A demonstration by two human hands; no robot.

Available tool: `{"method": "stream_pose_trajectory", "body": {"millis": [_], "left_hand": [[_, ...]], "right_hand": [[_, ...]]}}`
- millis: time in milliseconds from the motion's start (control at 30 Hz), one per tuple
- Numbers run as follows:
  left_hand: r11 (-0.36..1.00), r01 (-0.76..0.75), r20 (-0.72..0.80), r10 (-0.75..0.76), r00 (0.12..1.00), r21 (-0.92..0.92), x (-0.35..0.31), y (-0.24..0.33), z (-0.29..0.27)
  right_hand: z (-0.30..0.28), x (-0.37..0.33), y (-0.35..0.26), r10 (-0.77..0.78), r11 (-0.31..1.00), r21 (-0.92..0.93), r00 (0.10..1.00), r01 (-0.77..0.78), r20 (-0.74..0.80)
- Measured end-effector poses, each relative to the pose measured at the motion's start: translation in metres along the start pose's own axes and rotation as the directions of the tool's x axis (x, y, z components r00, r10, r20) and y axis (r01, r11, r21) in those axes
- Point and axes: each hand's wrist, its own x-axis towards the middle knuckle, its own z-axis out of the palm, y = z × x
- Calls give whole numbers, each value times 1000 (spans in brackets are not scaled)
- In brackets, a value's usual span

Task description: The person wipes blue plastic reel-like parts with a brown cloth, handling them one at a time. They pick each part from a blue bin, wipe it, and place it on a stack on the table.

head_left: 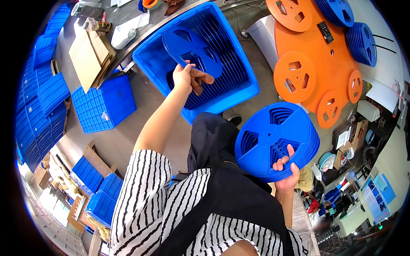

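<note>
My left hand (183,77) reaches over a blue plastic bin (250,87) and is closed on a brown cloth (200,81). Its fingertips meet the near edge of a flat blue reel (184,40) that lies tilted at the top of the bin; whether they pinch that reel too, I cannot tell. Many thin blue reels stand in rows below it. At my right side, my right hand (287,173) holds a thick stack of blue reels (270,135), the fingers through a cut-out and the thumb at the outer edge.
An orange round table (294,42) at the right carries orange reel discs (294,77) and blue reel stacks (361,44). A grey workbench (121,17) with cardboard sheets (89,53) lies far left. A blue crate (103,103) stands below it; more crates (40,106) pile up leftward.
</note>
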Motion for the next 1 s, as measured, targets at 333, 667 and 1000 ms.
{"method": "stream_pose_trajectory", "body": {"millis": [333,667,1000], "left_hand": [[991,73,97,-83,992,110,1,-41,54],[953,7,424,-143,894,304,-84,-32,47],[89,-991,991,89,-96,-104,-248,67,47]], "right_hand": [[-9,-9,6,-40,998,48,999,39,19],[-49,-23,-32,-217,916,399,889,42,404],[-43,-39,-57,-387,824,566,715,-15,582]]}}
